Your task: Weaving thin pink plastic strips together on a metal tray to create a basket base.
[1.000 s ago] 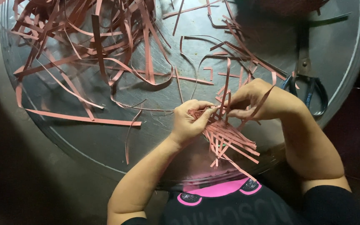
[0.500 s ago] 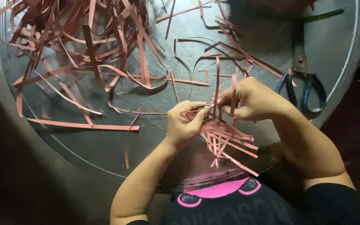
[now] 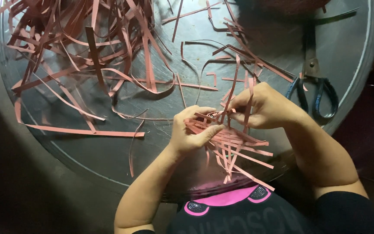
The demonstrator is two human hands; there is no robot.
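Both hands are pinched on the same bundle of pink paper strips (image 3: pixel 228 143) near the 6 o'clock edge of the round metal surface (image 3: pixel 161 147): left hand (image 3: pixel 191 132) gripping from below, right hand (image 3: pixel 260 106) fingers closed on upright strips. Loose strips (image 3: pixel 87 56) pile at 10 o'clock, scissors (image 3: pixel 312 82) at 3.

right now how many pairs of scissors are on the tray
1. The scissors lie on the right side of the round metal tray, beyond the right hand. More could be hidden under the pink strips.
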